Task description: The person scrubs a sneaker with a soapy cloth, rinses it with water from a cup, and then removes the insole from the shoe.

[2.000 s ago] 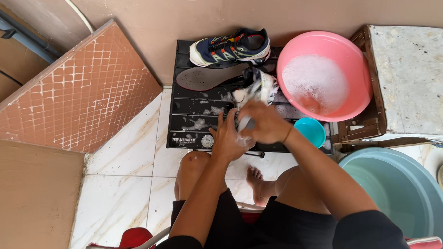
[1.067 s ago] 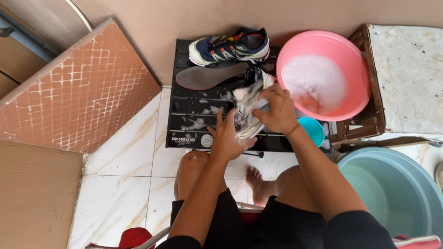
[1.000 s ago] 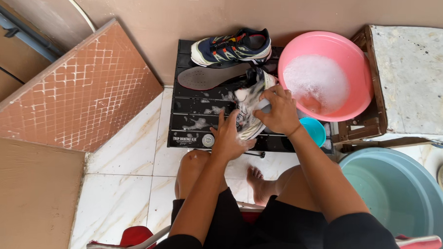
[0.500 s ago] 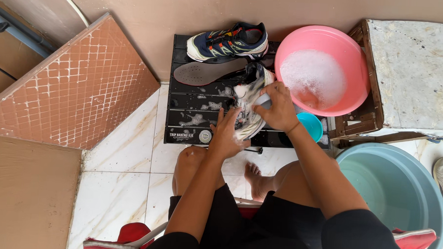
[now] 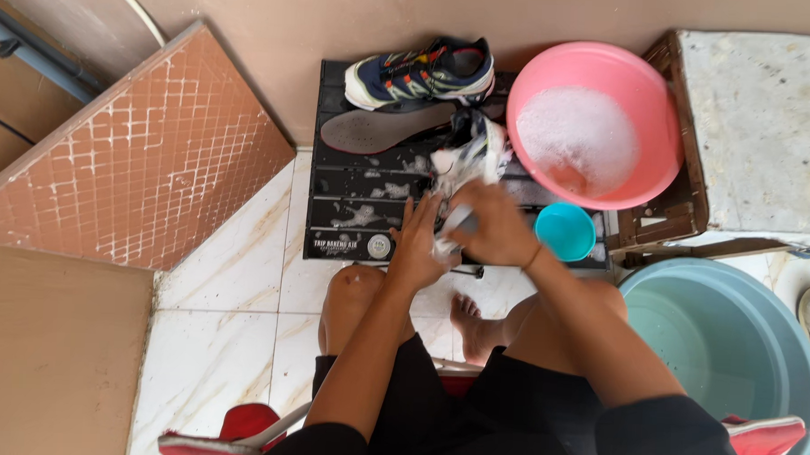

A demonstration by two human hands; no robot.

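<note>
A soapy dark-and-white sneaker (image 5: 469, 153) lies lengthwise on a low black slatted table (image 5: 352, 212). My left hand (image 5: 418, 246) grips its near end from the left. My right hand (image 5: 495, 232) is closed on a small pale brush (image 5: 459, 222) pressed against the same end of the shoe. A second sneaker (image 5: 424, 71), navy with orange and green trim, rests on its side at the table's far edge. A grey insole (image 5: 381, 130) lies just in front of it.
A pink basin (image 5: 648, 92) of foamy water stands right of the shoes, with a small teal cup (image 5: 565, 231) in front of it. A large teal bucket (image 5: 733, 356) is at my right, a brown tile panel (image 5: 129, 155) leans at left, and my bare foot (image 5: 473, 324) rests on white floor tiles.
My right hand has slid with the brush from the sneaker's far end back to its near end, beside my left hand. The sneaker has stayed on the table.
</note>
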